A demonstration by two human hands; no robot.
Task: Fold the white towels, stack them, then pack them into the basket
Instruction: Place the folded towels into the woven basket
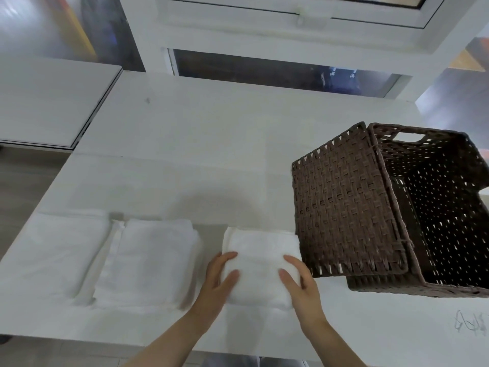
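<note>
Head view. A brown woven basket [391, 207] stands on the white desk [198, 144], tilted so that its open mouth faces the viewer's right; its woven left wall fills the side toward the towels. Just left of the basket, touching or nearly touching its lower left corner, lies a folded towel [260, 263]. The left hand [218, 278] rests against this towel's left edge with fingers extended and thumb lying on the top surface; the right hand [297, 280] rests against its right edge in the same manner, just beside the basket wall. Both hands are flat and uncurled, pressing the towel between them. Farther left of the basket, a second folded towel [153, 258] lies apart from the first, and a third towel [58, 247] lies beyond it, at the desk's left edge.
</note>
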